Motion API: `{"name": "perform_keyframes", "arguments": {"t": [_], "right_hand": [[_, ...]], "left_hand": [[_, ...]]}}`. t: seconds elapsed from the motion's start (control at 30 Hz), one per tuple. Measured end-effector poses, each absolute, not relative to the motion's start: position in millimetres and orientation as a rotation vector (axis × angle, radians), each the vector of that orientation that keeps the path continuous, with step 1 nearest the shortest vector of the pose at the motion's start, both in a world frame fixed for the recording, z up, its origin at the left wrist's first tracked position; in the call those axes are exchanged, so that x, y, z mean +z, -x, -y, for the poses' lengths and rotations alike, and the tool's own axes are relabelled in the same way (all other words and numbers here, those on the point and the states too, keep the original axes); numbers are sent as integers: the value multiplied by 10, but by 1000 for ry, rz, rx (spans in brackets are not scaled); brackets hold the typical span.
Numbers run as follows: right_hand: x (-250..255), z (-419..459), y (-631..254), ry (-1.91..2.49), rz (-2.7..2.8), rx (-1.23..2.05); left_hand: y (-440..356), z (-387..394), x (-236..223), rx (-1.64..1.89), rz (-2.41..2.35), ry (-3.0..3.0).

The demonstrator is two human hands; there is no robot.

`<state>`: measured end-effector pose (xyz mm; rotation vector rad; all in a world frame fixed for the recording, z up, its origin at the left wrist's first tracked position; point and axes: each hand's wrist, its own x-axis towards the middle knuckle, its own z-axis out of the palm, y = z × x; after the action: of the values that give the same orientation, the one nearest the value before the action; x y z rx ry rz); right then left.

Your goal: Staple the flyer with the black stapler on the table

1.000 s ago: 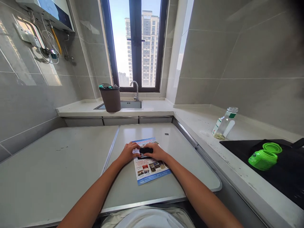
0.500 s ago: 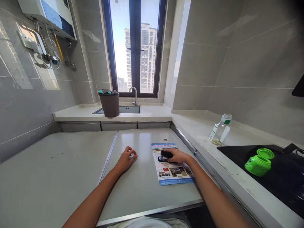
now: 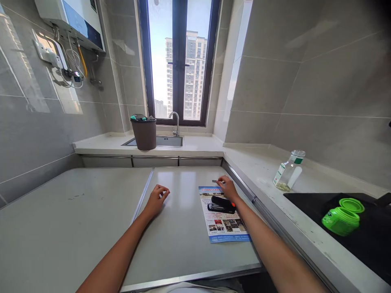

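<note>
A blue printed flyer lies on the grey table to the right of centre. A black stapler with a red tip rests on the flyer's upper half, untouched. My right hand reaches past the stapler to the flyer's far edge, its fingertips pinching a small grey strip on the table. My left hand rests on the bare table left of the flyer, fingers loosely curled and holding nothing.
A counter on the right carries a clear bottle, a black stovetop and a green jar with an open lid. At the back are a sink with a tap and a brown bin.
My right hand let go of the stapler, leaving it on the flyer, and reached forward to the small strip. The left hand stayed on the table.
</note>
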<state>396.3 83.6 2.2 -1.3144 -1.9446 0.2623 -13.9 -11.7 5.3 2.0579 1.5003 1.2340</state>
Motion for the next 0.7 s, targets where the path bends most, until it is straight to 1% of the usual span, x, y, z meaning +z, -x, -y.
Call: {"name": "perform_keyframes", "arguments": {"t": [0.07,0.17,0.23,0.3,0.37,0.47,0.7], "right_hand": [[-73,-823,-3942,1298,2023,230],[-149,-810,-3938,1290,2126,202],[-173,-828,-3944,1309,2157,184],[-196,-859,-3951,1331,2176,174],[-221,-888,-3958,1357,2191,175],[-255,-916,-3965,1402,2211,190],[-252,-904,-3941,1440,2271,193]], "left_hand": [[259,98,95,1229,-1671,-2039],[445,89,115,1120,-2170,-1950],[544,89,93,1014,-2464,-1837],[608,84,46,857,-2634,-1722],[634,73,-16,656,-2712,-1615],[632,51,-106,480,-2698,-1574],[622,25,-162,388,-2711,-1610]]}}
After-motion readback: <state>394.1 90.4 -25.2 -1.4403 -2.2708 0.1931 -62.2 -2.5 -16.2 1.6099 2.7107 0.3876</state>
